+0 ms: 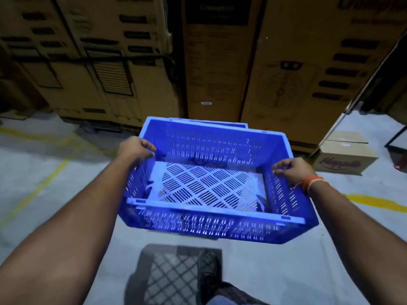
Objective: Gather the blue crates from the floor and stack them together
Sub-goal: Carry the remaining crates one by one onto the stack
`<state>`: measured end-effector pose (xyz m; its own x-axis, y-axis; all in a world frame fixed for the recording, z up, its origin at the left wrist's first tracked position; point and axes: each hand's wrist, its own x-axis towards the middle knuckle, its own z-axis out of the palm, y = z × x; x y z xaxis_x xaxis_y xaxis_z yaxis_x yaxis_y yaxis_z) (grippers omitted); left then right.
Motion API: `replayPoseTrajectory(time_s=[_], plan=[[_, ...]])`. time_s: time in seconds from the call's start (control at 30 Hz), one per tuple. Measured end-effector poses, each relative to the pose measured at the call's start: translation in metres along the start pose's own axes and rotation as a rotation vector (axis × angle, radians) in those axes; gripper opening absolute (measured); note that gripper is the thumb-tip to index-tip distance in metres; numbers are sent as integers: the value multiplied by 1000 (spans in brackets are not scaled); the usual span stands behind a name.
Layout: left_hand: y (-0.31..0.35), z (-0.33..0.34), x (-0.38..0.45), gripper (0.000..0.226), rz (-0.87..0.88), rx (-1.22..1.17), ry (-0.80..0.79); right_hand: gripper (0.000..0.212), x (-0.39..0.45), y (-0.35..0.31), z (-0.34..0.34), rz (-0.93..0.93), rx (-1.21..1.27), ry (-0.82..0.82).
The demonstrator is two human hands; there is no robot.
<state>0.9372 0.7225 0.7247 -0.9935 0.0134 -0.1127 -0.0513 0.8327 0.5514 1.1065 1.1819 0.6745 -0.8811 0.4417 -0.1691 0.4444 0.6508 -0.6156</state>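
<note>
Cartons (114, 62): I count a tall brown wall of them across the back, standing on the floor.
Floor (286, 271): grey, with yellow painted lines at left and right.
Blue crate (211, 188): slotted, empty, held in the air above the floor, its shadow below it; the edge of a second blue crate (220, 123) shows just behind its far rim.
Small box (343, 157): on the floor at right, near the cartons.
Left hand (136, 148): fingers curled over the crate's left rim.
Right hand (293, 170): fingers curled over the right rim; orange band at the wrist.
Shoe (208, 274): dark, beneath the crate.
</note>
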Motion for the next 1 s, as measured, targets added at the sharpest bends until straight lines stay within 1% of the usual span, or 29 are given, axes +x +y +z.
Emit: replayPoseTrajectory(time_s=[0.13, 0.27, 0.37, 0.53, 0.87, 1.0], plan=[[16, -16, 58, 8, -2, -19, 15, 9, 65, -34, -4, -20, 8, 3], [28, -16, 119, 8, -13, -41, 43, 8, 125, -61, -1, -3, 53, 4], [36, -12, 161, 8, -1, 6, 24, 7, 165, -74, 6, 14, 32, -21], [41, 2, 224, 15, 47, 2, -6, 8, 236, -86, 9, 14, -28, -27], [50, 47, 313, 20, 105, -19, -23, 8, 301, -91, 22, 109, -44, 10], [55, 62, 340, 16, 105, -29, -54, 10, 322, -96, 19, 135, -72, 19]])
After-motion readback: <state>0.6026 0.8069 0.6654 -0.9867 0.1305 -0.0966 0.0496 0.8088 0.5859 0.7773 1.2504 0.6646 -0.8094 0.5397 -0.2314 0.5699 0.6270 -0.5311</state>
